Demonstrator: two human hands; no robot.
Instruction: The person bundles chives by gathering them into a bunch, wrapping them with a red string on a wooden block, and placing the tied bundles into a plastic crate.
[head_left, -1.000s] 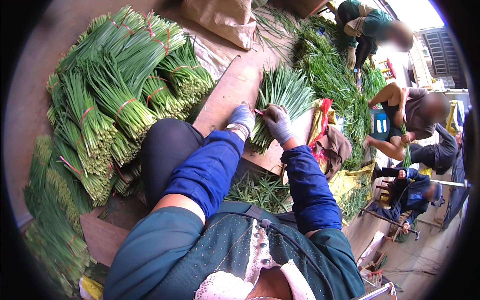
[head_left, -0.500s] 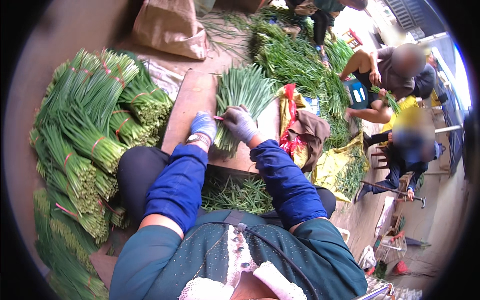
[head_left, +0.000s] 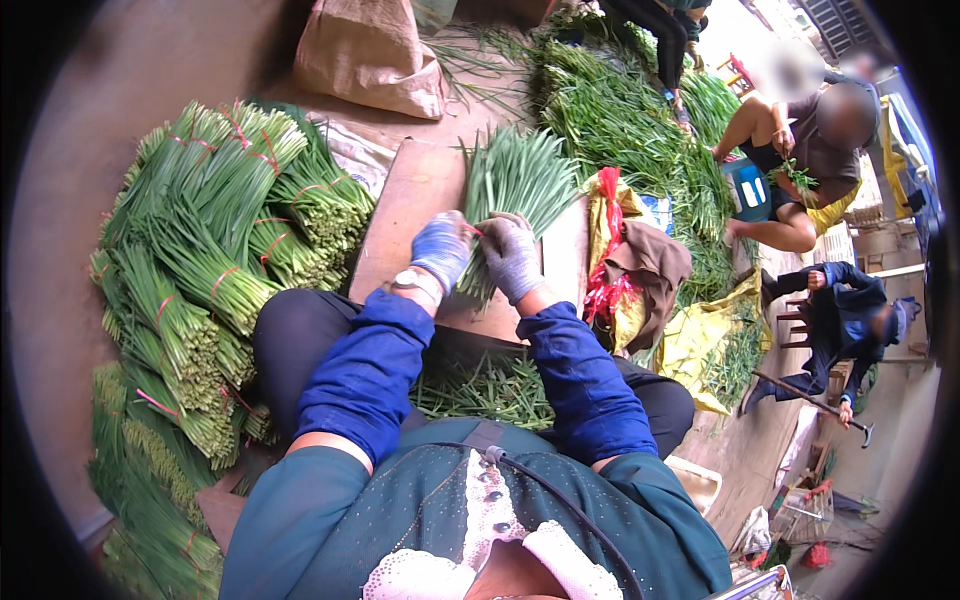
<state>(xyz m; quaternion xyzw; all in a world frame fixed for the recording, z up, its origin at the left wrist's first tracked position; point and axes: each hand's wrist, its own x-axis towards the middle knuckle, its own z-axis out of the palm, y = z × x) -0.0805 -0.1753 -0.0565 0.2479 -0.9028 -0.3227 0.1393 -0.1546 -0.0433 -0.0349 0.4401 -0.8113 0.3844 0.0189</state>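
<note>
A loose bunch of garlic chives [head_left: 520,180] lies on a wooden board [head_left: 400,200] in front of me, leaf tips pointing away. My left hand [head_left: 440,250], in a bluish glove with a watch at the wrist, is closed on a thin red tie [head_left: 472,229] at the bunch's left side. Close by, my gloved right hand [head_left: 510,257] has its fingers curled at the tie's other end, over the stems. The hands nearly meet above the bunch and hide most of its lower stems. How far the tie runs around the stems is hidden.
Tied chive bundles [head_left: 200,250] are piled at the left. Loose greens [head_left: 620,150] spread at the far right, near a crouching person [head_left: 800,150]. A yellow bag with red strips [head_left: 605,280] and brown cloth [head_left: 650,270] sit beside the board. Another person [head_left: 840,320] holds a cane.
My left hand has come up and to the right, closer to the right hand, drawing the red tie across the bunch. The whole view has shifted slightly.
</note>
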